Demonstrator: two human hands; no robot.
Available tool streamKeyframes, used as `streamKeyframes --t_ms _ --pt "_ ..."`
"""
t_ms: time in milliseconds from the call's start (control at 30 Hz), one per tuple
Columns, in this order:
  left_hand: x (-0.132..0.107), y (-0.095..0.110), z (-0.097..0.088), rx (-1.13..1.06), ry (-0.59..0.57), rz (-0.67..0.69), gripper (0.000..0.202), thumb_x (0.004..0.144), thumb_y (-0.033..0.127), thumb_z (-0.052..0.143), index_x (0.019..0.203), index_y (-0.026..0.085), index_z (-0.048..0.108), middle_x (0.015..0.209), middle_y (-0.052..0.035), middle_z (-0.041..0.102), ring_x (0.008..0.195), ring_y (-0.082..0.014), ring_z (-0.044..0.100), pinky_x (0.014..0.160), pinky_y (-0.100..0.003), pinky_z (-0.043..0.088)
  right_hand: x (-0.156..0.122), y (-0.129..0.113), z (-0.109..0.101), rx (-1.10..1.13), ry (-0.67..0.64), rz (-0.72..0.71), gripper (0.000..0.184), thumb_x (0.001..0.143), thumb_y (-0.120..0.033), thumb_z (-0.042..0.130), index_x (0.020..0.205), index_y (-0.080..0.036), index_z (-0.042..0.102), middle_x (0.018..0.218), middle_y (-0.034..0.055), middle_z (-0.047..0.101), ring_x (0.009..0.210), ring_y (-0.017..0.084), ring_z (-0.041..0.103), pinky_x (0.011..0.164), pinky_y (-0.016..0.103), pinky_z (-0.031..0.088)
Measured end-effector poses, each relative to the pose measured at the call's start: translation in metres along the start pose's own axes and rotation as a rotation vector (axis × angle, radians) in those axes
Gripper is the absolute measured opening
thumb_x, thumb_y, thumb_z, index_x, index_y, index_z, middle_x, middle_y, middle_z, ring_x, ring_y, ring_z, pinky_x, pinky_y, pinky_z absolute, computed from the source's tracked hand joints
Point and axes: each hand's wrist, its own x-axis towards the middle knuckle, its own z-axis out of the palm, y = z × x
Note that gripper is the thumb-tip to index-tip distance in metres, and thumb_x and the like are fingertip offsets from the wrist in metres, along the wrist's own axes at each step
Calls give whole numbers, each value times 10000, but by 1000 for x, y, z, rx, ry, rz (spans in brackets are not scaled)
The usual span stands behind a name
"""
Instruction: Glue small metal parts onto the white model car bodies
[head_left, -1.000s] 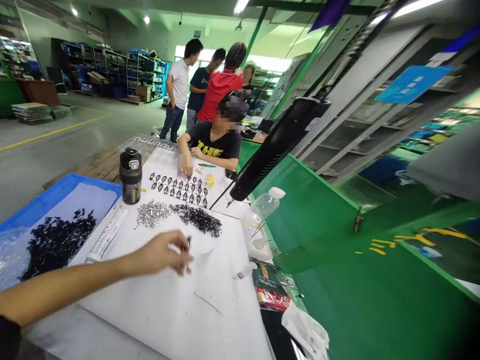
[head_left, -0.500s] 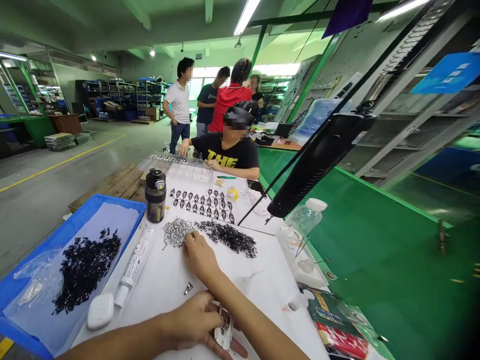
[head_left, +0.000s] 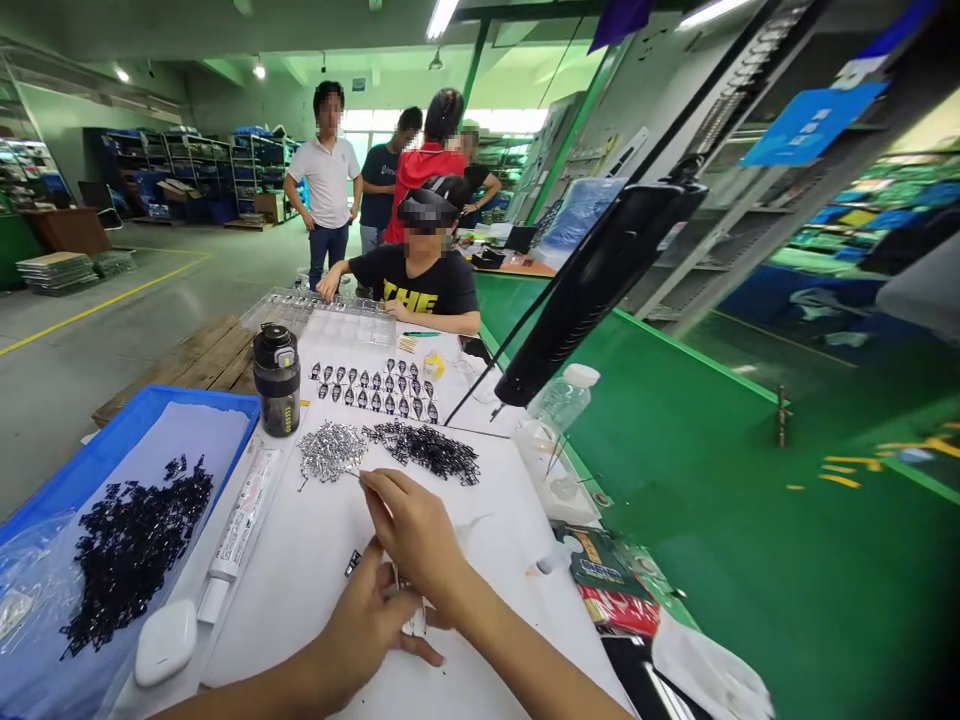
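My right hand (head_left: 412, 525) hovers over the white work board (head_left: 315, 600), its fingertips pinched on a thin silver pin just below the pile of silver metal parts (head_left: 330, 450). My left hand (head_left: 367, 625) lies under it, fingers curled round a small white piece that is mostly hidden. A pile of small black parts (head_left: 427, 452) sits to the right of the silver pile. One small dark part (head_left: 352, 563) lies loose on the board by my left hand.
A blue tray (head_left: 112, 440) with black parts stands at left, beside a white tube (head_left: 240, 525), a white case (head_left: 165, 640) and a dark bottle (head_left: 277, 380). Rows of black parts (head_left: 375, 385) lie farther back. A seated person (head_left: 420, 280) works opposite; others stand behind. A green conveyor (head_left: 750, 520) runs along the right.
My right hand has drawn back from the silver pile toward me with a pin pinched in its fingers. My left hand has shifted beneath it. The camera view has swung slightly.
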Motion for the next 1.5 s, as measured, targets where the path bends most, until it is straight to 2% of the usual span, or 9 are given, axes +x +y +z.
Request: streamKeyframes --t_ms 200,300,467,700,867,967,1100,1300,1500 --pt "-6 -3 -1 -4 80 71 498 841 622 699 1117 211 656 1252 -111 587 1104 -266 600 858 -411 599 -78 10 -37 28 228 -245 266 965 -86 498 1214 -153 560 982 93 727 875 174 698 747 275 584" --pt "-6 -2 0 3 106 54 460 843 627 693 902 172 658 1246 -115 608 1135 -274 587 874 -408 593 -88 14 -43 -36 147 -276 238 974 -88 458 1165 -145 588 941 88 724 807 175 678 670 283 571" --pt "-7 3 3 51 154 36 367 809 517 783 855 175 661 1224 -103 637 1147 -262 588 893 -392 587 -86 12 -45 -81 131 -313 239 984 -100 451 1164 -119 607 964 105 733 815 181 675 669 293 562" --pt "-9 8 3 93 174 41 308 788 438 816 841 152 714 1274 -115 619 1033 -246 653 796 -358 607 -90 6 -44 502 102 130 138 971 -163 561 1069 -228 633 963 43 731 795 141 682 697 256 591" --pt "-8 7 3 171 149 85 290 826 425 783 847 143 719 1230 -127 638 1055 -269 662 766 -352 619 -88 6 -46 730 15 258 68 963 -241 606 995 -232 665 939 28 738 774 141 687 711 269 602" --pt "-9 7 3 208 146 96 339 897 471 698 1065 178 687 1260 -122 634 977 -234 700 733 -339 622 -89 5 -45 774 85 363 91 971 -277 595 984 -234 675 939 36 727 781 152 688 692 280 610" --pt "-12 10 4 189 93 9 601 930 537 624 1404 217 437 1117 -117 701 675 -166 716 605 -319 604 -90 4 -42 668 184 440 76 957 -290 619 965 -251 684 963 32 715 887 164 696 780 287 606" --pt "-15 11 7 282 35 2 514 929 557 604 1235 160 490 867 -56 730 538 -134 672 579 -290 576 -94 -5 -34 635 121 455 94 958 -311 615 954 -243 679 977 52 707 868 177 692 706 294 599" --pt "-18 7 9 369 109 66 453 952 571 550 1135 160 492 699 -10 690 483 -128 624 452 -235 514 -94 -14 -32 820 23 633 204 968 -405 586 881 -221 574 905 22 643 486 92 580 393 254 450"
